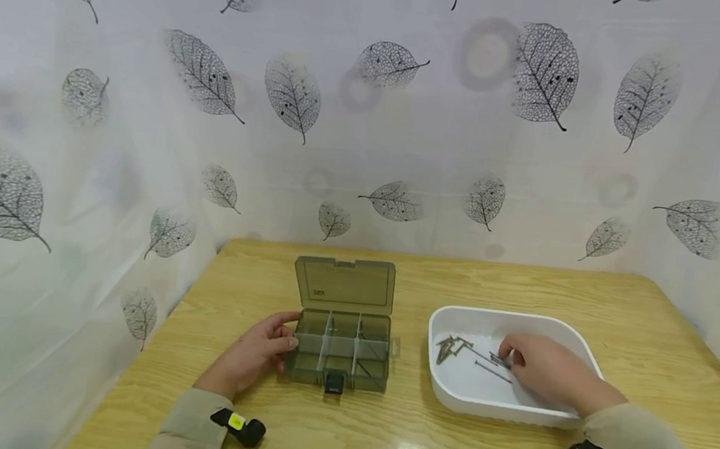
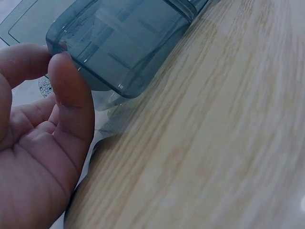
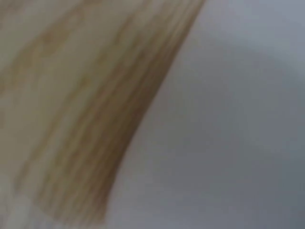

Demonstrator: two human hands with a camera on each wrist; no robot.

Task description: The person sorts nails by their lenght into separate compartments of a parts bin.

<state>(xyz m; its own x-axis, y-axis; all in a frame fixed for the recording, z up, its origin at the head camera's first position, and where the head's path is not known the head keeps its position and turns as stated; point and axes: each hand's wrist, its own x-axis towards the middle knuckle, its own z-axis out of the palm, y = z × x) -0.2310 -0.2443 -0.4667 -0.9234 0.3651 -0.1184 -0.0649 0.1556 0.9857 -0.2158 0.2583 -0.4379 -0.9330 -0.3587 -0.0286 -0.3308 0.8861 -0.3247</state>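
Wood-grain table (image 1: 309, 433), leaf-print sheet (image 1: 410, 134) beyond the divided box (image 1: 305, 370). Box sits lid up; my left hand (image 1: 251, 357) grips its left side. Right of box: white tray (image 1: 479, 405), screws (image 1: 446, 349), nails (image 1: 493, 371) inside. My right hand (image 1: 550, 368) blocks part of it, fingers curled; can't tell if a nail's pinched.

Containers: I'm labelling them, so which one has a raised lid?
The divided box the left hand holds: its lid stands raised behind it; the white tray shows no lid.
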